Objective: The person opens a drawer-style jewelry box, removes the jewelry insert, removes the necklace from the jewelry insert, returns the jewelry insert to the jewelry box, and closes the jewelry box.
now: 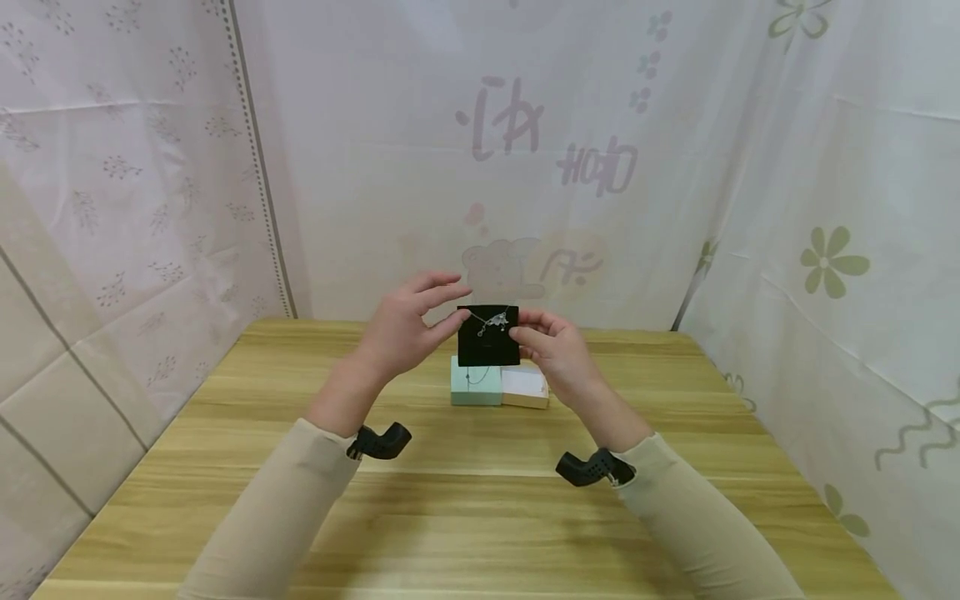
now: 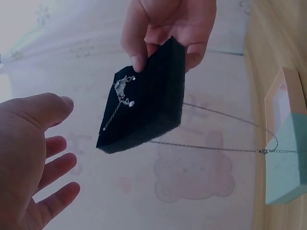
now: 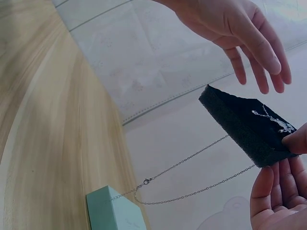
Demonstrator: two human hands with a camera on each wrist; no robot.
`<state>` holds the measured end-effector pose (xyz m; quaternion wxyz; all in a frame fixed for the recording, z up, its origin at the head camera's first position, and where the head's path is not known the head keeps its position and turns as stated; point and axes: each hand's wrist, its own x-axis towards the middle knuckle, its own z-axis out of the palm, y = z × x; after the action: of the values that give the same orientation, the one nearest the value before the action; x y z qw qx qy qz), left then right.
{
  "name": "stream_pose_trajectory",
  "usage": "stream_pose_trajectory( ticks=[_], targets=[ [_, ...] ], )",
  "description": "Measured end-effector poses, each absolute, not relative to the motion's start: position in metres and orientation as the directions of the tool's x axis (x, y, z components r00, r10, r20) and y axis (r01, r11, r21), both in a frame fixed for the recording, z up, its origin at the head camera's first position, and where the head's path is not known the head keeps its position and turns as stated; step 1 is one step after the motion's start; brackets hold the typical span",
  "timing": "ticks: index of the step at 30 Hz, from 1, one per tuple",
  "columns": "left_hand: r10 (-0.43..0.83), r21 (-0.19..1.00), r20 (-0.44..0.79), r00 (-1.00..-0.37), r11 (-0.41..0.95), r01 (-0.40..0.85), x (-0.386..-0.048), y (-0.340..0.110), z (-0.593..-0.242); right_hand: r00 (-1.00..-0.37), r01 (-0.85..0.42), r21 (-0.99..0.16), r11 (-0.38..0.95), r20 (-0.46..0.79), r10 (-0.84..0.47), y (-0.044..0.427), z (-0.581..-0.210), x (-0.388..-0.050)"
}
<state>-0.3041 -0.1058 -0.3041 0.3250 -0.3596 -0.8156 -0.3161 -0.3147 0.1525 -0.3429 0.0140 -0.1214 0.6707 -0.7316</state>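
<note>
A square black foam jewelry pad [image 1: 487, 352] is held up above the table, pinched at its right edge by my right hand [image 1: 557, 346]. Across its face lies a silver necklace [image 2: 121, 88] with a small pendant and sparkling drops. The necklace's chain [image 3: 192, 196] hangs in a loop behind and below the pad, its clasp showing in both wrist views. My left hand [image 1: 405, 321] is just left of the pad, fingers spread and apart from it in the left wrist view, holding nothing.
On the wooden table [image 1: 450, 517], beyond my forearms, stand a mint green box part [image 1: 476, 393] and, to its right, a shallow box part [image 1: 527, 392] with a white inside and tan sides. Patterned curtains [image 1: 360, 208] enclose the table's back and sides.
</note>
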Motion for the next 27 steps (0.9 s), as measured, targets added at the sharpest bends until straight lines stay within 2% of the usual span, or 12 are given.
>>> stream_pose_trajectory(
  ticks=[6,10,27],
  targets=[
    [0.458,0.131,0.761,-0.459,0.585,0.800,-0.305,-0.097,-0.307,-0.968,-0.144,-0.983,-0.112,0.164,-0.192,0.154,-0.344,-0.314],
    [0.496,0.084,0.753,-0.433,0.580,0.810,-0.308,-0.094,-0.310,-0.966,-0.150,-0.982,-0.111,0.170,-0.197,0.153,-0.344,-0.314],
    [0.536,0.049,0.692,-0.483,0.633,0.773,-0.308,-0.087,-0.313,-0.957,-0.161,-0.979,-0.125,0.186,-0.223,0.152,-0.344,-0.313]
  ],
)
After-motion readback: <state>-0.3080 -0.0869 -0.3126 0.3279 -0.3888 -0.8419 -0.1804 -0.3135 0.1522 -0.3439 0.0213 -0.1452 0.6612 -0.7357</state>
